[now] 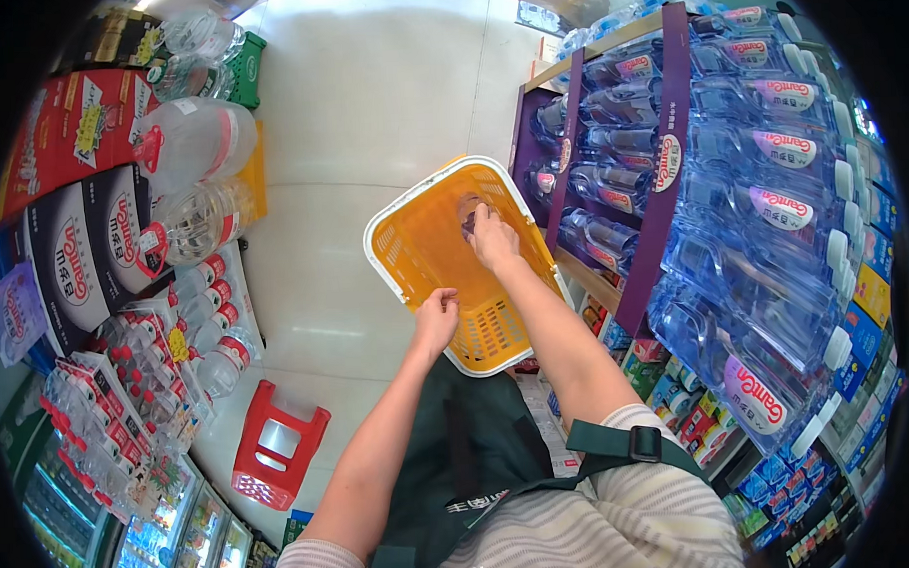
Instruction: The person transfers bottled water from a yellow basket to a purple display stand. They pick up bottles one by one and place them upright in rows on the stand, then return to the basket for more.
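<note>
A yellow plastic shopping basket [423,247] with a white rim sits in front of my body, its slotted walls visible. Inside it, my right hand [494,239] grips a small transparent bottle [467,206], partly covered by my fingers. My left hand [436,320] is at the basket's near left side with its fingers curled. Whether those fingers pinch anything is hard to see.
Large blue-tinted water bottles [778,205] fill a purple-edged shelf [651,224] close on the right. Water jugs [202,142], cartons [67,252] and bottle packs line the left. A red plastic stool [258,433] stands on the tiled floor [333,236], near glass-door refrigerators [185,534].
</note>
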Demonstrator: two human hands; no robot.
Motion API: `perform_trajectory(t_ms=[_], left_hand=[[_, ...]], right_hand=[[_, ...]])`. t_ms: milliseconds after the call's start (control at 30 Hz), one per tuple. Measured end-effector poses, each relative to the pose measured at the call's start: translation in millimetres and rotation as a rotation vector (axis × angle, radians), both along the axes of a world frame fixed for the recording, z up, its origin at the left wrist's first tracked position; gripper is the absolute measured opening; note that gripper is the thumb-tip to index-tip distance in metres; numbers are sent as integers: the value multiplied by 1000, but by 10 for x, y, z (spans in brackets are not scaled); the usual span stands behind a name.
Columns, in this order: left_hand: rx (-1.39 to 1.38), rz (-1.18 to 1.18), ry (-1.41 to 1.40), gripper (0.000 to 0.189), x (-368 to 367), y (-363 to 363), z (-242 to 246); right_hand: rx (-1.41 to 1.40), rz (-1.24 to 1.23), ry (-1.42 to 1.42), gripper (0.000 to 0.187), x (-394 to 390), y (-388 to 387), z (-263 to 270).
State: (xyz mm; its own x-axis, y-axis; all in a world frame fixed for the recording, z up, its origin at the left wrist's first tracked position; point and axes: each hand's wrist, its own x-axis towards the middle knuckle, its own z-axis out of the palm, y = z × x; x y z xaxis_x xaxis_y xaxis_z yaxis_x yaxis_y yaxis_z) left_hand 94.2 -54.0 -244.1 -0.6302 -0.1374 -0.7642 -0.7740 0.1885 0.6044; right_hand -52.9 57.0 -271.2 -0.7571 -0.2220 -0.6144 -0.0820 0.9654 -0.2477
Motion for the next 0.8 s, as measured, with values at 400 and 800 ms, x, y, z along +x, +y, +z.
perform_trajectory(t_ms=[400,800], left_hand=[[-106,-68,246,43,-194,55,1009],[524,-336,449,63,-951,421,4085]], right_hand=[[-501,-368,174,36,676,464,2134],[-734,-379,719,28,790,1820,6027]])
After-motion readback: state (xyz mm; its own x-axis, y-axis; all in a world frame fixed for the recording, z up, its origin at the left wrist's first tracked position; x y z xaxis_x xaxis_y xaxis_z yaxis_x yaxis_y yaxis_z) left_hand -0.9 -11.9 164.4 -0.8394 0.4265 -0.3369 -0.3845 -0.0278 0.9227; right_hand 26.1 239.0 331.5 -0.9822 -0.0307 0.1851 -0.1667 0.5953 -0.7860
